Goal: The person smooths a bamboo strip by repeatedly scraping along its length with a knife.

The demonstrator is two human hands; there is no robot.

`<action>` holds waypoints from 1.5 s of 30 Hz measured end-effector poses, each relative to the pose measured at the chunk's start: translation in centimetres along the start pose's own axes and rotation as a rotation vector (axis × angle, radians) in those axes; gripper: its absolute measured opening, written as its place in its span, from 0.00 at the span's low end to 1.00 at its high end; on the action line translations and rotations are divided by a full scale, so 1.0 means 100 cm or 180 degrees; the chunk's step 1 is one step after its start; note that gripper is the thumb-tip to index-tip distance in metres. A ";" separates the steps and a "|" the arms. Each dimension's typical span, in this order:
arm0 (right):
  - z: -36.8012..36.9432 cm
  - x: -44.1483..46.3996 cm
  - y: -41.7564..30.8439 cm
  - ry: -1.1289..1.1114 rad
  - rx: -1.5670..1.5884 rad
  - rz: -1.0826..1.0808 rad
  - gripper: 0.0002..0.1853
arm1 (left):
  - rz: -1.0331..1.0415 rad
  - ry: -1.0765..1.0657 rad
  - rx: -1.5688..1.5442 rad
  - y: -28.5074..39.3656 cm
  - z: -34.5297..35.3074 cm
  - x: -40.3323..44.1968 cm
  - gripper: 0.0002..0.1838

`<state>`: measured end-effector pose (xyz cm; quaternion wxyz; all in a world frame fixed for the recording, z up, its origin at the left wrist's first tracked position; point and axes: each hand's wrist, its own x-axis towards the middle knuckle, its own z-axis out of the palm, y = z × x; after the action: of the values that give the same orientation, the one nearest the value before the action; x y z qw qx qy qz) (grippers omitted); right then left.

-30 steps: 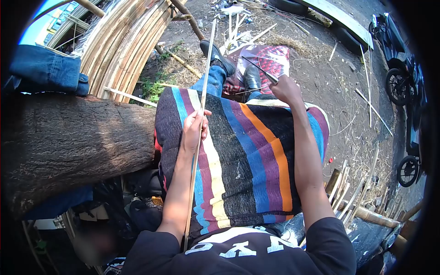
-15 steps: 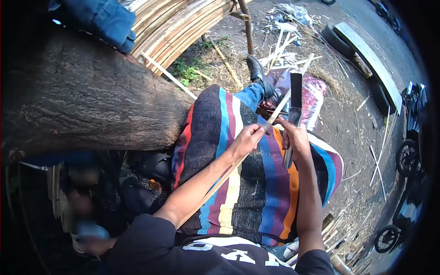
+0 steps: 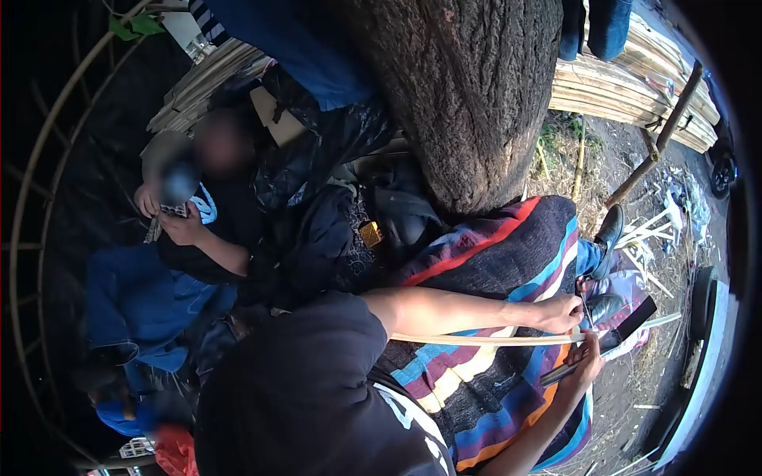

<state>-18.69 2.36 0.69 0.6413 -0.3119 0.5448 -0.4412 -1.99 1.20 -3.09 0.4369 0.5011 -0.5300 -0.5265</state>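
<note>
My right hand (image 3: 586,361) is wrapped round the handle of a chopping knife with a broad, dark, rectangular blade (image 3: 635,319). The blade points away to the upper right. Beside it my left hand (image 3: 562,313) is closed in a fist; a thin dark sliver shows by its fingers, too small to name. Just below that fist, a long pale wooden strip (image 3: 484,340) runs along my left forearm towards my right fingers. Under both hands a striped woven cloth (image 3: 508,266) covers my lap.
A thick tree trunk (image 3: 484,103) rises close by on the left. Behind it lie stacked wooden slats (image 3: 627,91) on a pole frame. A seated person (image 3: 210,230) holds a small object. Loose strips and a long board (image 3: 702,389) lie on the ground at right.
My view has swung left, bringing the seated person into sight. My left hand now sits as a fist above the strip instead of gripping it; the knife has tilted towards the right.
</note>
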 end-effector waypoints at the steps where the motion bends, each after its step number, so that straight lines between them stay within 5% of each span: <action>1: -0.003 0.001 0.001 -0.0011 -0.0080 0.0029 0.10 | 0.0011 0.0024 0.0007 -0.006 -0.002 0.006 0.12; 4: -0.003 0.000 0.003 -0.0018 -0.0181 -0.0072 0.11 | 0.0467 0.0214 0.1017 -0.024 0.000 0.028 0.07; 9: -0.008 0.004 0.007 0.0004 -0.0286 -0.0058 0.13 | -0.0012 -0.0783 0.2062 0.033 -0.016 0.068 0.07; 13: -0.008 -0.001 0.004 0.0045 -0.0350 -0.0148 0.13 | -0.0007 -0.0805 0.2805 0.012 -0.004 0.160 0.09; 17: -0.009 0.000 0.001 0.0087 -0.0335 -0.0285 0.13 | 0.1077 -0.0050 0.3180 -0.086 0.007 0.252 0.15; 18: -0.007 0.000 -0.001 0.0106 -0.0275 -0.0244 0.12 | -0.0052 -0.0382 0.3442 -0.061 0.005 0.254 0.20; 20: -0.010 0.002 -0.003 0.0153 -0.0250 -0.0239 0.10 | -0.0732 -0.1012 0.3671 -0.023 -0.017 0.246 0.25; 23: -0.011 0.003 -0.014 0.0391 -0.0341 -0.0062 0.08 | -0.0603 -0.0565 0.3403 -0.131 -0.026 0.317 0.18; 27: -0.027 0.013 -0.020 0.0413 -0.0394 0.0135 0.07 | -0.1069 0.0217 0.2944 -0.131 -0.041 0.312 0.15; 32: -0.043 0.021 -0.027 0.0604 -0.0261 0.0233 0.07 | -0.0809 0.0571 0.2797 -0.197 -0.023 0.350 0.25; 39: -0.051 0.028 -0.029 0.0645 0.0015 0.0471 0.06 | -0.1143 0.0993 0.2544 -0.182 0.042 0.359 0.33; 42: -0.049 0.030 -0.032 0.0654 -0.0036 0.0515 0.06 | -0.0439 0.2085 0.3062 -0.208 0.058 0.359 0.36; 45: -0.050 0.031 -0.034 0.0680 -0.0075 0.0547 0.06 | 0.0135 0.1646 0.3281 -0.217 0.056 0.351 0.33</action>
<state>-24.26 -1.42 1.30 0.6114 -0.2228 0.6399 -0.4088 -10.12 -31.71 -27.33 0.2621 0.7508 -0.6040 -0.0518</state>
